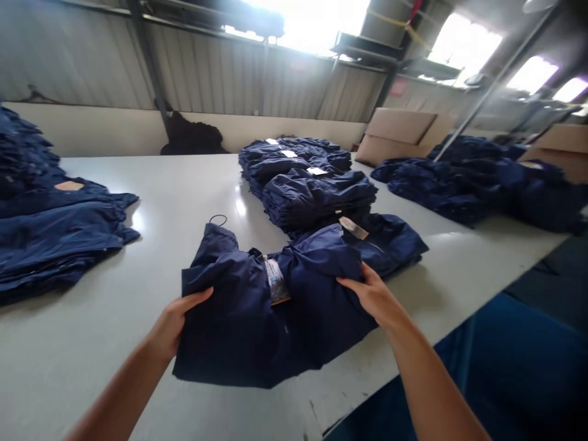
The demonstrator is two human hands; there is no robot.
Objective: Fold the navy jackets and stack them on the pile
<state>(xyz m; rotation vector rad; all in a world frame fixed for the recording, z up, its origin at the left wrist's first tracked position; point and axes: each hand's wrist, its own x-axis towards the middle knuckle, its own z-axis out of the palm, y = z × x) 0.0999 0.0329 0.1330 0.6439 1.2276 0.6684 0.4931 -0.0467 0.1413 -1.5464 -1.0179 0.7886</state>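
Observation:
A navy garment [239, 331], whose exact kind I cannot tell, is held up by its two sides above the white table [202, 177]. My left hand [177, 318] grips its left side, thumb on the front and fingers hidden behind the cloth. On the opposite side my right hand [370, 291] pinches the fabric, thumb in front. A printed hang tag [276, 280] hangs at the garment's middle, and a thin dark cord loop [218, 219] sticks up from its upper left. Just behind lies another folded navy garment [395, 245] with a tan tag [353, 228].
Stacked navy garments [316, 193] stand behind the held one. Another pile [55, 233] is on the left, and a loose heap [459, 184] lies on the right. Cardboard boxes [399, 128] and a slanted metal pole [496, 79] stand at the back right. Blue material [519, 361] hangs by the table's right edge.

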